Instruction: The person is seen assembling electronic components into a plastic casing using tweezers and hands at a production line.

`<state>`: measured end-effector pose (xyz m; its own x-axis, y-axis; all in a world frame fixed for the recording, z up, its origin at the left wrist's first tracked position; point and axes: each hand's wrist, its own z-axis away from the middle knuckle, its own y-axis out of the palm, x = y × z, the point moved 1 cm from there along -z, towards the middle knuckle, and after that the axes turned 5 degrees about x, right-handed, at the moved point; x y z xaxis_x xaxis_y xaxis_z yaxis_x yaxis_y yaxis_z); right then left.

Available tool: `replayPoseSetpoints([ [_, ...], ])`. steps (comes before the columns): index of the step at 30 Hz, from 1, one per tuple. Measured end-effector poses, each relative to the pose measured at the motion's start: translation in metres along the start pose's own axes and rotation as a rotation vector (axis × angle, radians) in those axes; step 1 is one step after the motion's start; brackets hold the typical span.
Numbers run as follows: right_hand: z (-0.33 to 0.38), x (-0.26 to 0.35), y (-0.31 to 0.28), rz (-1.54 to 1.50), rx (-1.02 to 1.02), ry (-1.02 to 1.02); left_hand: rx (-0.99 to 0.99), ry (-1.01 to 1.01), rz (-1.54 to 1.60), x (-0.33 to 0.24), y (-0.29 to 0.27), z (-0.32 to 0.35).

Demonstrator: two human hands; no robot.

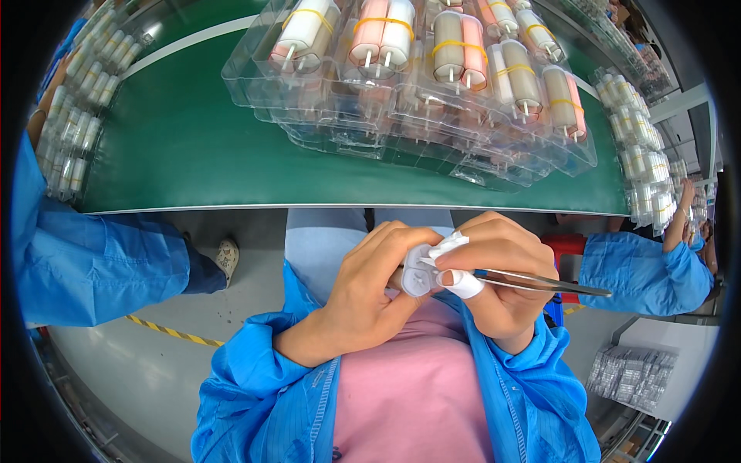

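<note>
Over my lap, just off the table's near edge, my left hand [361, 297] is closed around a small pale lilac plastic part [417, 279] with rounded lobes and recesses in its end face. The rest of that part is hidden in my fingers. My right hand [509, 266] grips metal tweezers [567, 287], whose handle end points out to the right. White coverings [463, 284] wrap the tips of my right thumb and a finger. These fingertips meet the end of the lilac part. The tips of the tweezers are hard to make out there.
On the green table [193, 154] stand stacked clear plastic trays [340, 116] holding banded pairs of grey, white and pink cylinders [459, 50]. More filled trays stand at left [77, 123] and right [641, 154]. People in blue coats sit on both sides.
</note>
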<state>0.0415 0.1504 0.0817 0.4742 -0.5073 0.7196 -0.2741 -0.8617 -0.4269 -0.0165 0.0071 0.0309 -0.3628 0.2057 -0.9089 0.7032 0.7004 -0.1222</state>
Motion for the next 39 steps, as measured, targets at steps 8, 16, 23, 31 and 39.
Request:
replayPoseSetpoints([
  [8,-0.002,0.003,-0.001,0.04,0.029,-0.01,-0.001,0.07,-0.126,0.001,-0.002,-0.003],
  [16,0.004,0.004,-0.001,-0.087,-0.066,0.107,0.009,0.017,0.062,0.004,-0.001,-0.002],
  [23,0.002,0.009,0.0,-0.059,-0.069,0.105,0.048,-0.016,0.196,0.002,-0.002,-0.002],
  [31,0.002,0.007,0.001,-0.025,-0.042,0.063,0.044,-0.009,0.11,0.005,0.001,0.0],
  [39,0.0,0.011,-0.002,0.072,0.026,0.019,0.021,0.104,-0.066,0.006,0.0,-0.003],
])
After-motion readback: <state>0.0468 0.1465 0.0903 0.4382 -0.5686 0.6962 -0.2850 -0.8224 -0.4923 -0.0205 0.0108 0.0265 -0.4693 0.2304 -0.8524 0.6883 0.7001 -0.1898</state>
